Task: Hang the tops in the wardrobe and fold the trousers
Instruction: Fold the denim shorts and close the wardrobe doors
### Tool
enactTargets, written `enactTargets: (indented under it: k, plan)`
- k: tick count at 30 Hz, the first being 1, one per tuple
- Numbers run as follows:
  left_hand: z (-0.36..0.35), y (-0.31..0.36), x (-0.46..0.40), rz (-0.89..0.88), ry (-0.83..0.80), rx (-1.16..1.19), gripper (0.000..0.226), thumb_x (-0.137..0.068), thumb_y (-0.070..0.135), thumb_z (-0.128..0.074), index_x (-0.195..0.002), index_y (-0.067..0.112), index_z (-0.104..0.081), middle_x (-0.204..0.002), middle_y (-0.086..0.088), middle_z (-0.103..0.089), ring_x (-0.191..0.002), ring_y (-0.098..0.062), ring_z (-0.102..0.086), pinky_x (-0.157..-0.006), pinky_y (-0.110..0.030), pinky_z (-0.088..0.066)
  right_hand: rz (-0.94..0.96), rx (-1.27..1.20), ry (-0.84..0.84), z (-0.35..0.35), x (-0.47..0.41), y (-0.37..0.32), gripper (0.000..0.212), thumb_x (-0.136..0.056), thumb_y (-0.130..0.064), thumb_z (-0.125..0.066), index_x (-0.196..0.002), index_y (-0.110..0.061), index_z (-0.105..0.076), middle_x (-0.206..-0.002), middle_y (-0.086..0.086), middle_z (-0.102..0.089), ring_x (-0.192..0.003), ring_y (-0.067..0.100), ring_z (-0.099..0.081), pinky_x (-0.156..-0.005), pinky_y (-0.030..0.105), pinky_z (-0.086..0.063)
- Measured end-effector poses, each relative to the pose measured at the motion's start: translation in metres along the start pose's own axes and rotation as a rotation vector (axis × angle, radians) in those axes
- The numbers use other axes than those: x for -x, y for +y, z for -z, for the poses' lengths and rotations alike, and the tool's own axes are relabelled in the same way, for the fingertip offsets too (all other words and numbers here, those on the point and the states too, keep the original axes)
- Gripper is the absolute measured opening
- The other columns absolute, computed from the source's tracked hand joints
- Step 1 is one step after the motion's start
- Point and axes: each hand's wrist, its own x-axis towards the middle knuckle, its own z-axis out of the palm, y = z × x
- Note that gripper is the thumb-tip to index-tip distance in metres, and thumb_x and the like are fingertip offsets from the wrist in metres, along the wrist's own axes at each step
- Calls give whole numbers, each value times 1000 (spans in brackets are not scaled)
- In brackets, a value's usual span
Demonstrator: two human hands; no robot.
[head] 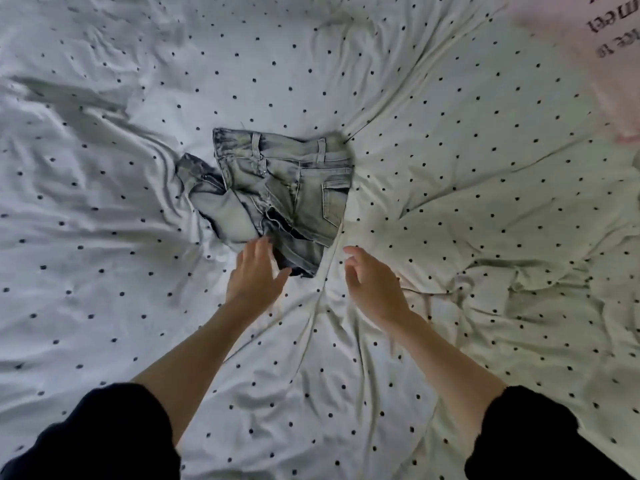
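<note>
In the middle of the head view, a pair of pale washed jeans [291, 199] lies crumpled on a white bedsheet [450, 209] dotted with small dark spots. The waistband runs across the top of the heap, toward twelve o'clock, with belt loops showing, and a back pocket sits at its three o'clock side. One leg is bunched out toward nine o'clock, and the rest of the denim is folded loosely under itself down to a point at six o'clock.

The left hand [256, 275] reaches in from seven o'clock, palm down, fingers straight and slightly spread; its fingertips lie at the lower edge of the jeans, though whether they press the cloth I cannot tell. The right hand [370, 278] comes in from five o'clock and sits just beside the jeans, over the sheet, apart from the denim. Its fingers are loosely curled and hold nothing.

Both forearms are bare, with dark sleeves [104, 431] pushed up near the elbows.

At the two o'clock corner lies a blurred pink garment [613, 64] with dark printed lettering.
</note>
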Motion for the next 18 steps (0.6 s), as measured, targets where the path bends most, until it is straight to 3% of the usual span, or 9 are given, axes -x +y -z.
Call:
enactTargets:
  k: [2,4,6,9,11,13,18]
  plan:
    - [-22,-11,-21,-57,36,-216,70,-89,34,-60,-145,13,-23,-152,-11,-17,-141,-30,-15,-112,-44,-23,73,173,42,-26,-16,15,42,-98,-20,-41,-139,-15,-39,-130,3,-55,-119,22,-50,-100,38,-36]
    - [-34,-23,-29,-159,54,-366,46,-90,23,-59,-133,13,-44,-144,-10,-32,-134,-28,-28,-113,-41,-22,139,347,83,-43,-31,23,48,-97,-26,-43,-143,-17,-33,-140,2,-45,-129,20,-39,-105,40,-28]
    - [-39,-34,-28,-243,100,-413,25,-84,0,-56,-108,7,-61,-114,-11,-53,-111,-30,-48,-102,-39,-35,161,476,70,-55,-49,25,56,-97,-34,-44,-147,-21,-24,-151,4,-30,-139,21,-26,-110,48,-21]
    - [-34,-47,-21,-323,194,-315,27,-64,-20,-63,-83,-2,-67,-83,-16,-59,-79,-35,-57,-74,-42,-49,125,578,59,-63,-79,22,57,-95,-43,-46,-145,-24,-28,-154,5,-23,-142,23,-18,-111,56,-12]
    - [-29,-49,-17,-339,213,-275,30,-61,-19,-68,-85,-2,-67,-82,-15,-60,-75,-34,-58,-70,-40,-49,120,614,107,-64,-93,17,37,-95,-30,-47,-131,-21,-48,-141,3,-43,-136,21,-30,-112,52,-10]
    - [-23,-50,-14,-351,214,-254,32,-62,-18,-69,-88,-1,-67,-83,-14,-59,-75,-33,-58,-70,-39,-49,106,592,175,-59,-98,12,26,-92,-12,-46,-113,-17,-60,-116,1,-62,-118,20,-48,-112,44,-11]
    - [-7,-58,9,-316,187,-203,22,-75,-12,-65,-94,0,-66,-87,-16,-58,-78,-33,-56,-72,-41,-47,48,448,338,-11,-63,17,16,-89,-1,-47,-100,-6,-58,-83,8,-64,-82,28,-61,-101,42,-28]
